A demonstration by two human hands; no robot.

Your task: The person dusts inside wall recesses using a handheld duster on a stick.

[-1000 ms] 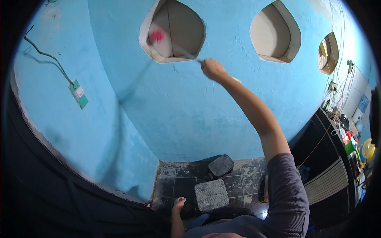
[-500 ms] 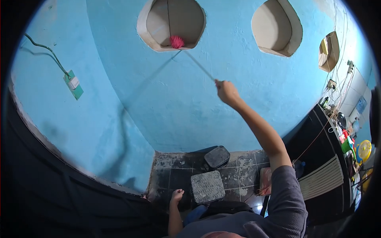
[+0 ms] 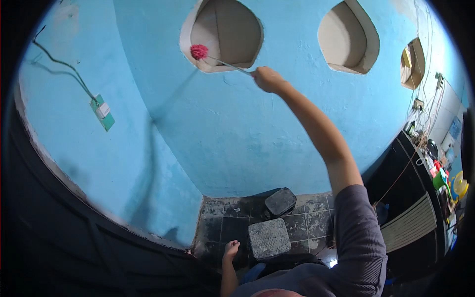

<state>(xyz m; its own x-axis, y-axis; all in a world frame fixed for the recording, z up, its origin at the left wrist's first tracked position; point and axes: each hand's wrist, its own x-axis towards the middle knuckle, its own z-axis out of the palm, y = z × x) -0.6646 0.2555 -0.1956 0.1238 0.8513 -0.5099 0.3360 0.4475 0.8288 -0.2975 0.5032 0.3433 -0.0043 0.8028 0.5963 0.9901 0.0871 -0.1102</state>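
My right hand (image 3: 268,79) is raised and closed around the thin handle of a duster (image 3: 199,51). The duster's fluffy pink-red head is at the lower left edge of a rounded recess (image 3: 240,42) in the blue wall. Whether the head touches the edge is hard to tell. Low down, at waist height, my left hand (image 3: 231,248) hangs with its fingers curled in and nothing visible in them. Beside it on the floor is a grey, rough-topped square block or stool (image 3: 269,238).
Another recess (image 3: 342,37) opens to the right, and a smaller one (image 3: 412,64) lies beyond it. A socket on a green plate (image 3: 102,111) is fixed to the left wall. A dark container (image 3: 280,202) stands by the wall's foot. A black cabinet (image 3: 396,173) carries clutter.
My right hand has moved left and up, bringing the duster's head from the recess's bottom edge to its lower left edge. The view has shifted slightly. My left hand stays curled.
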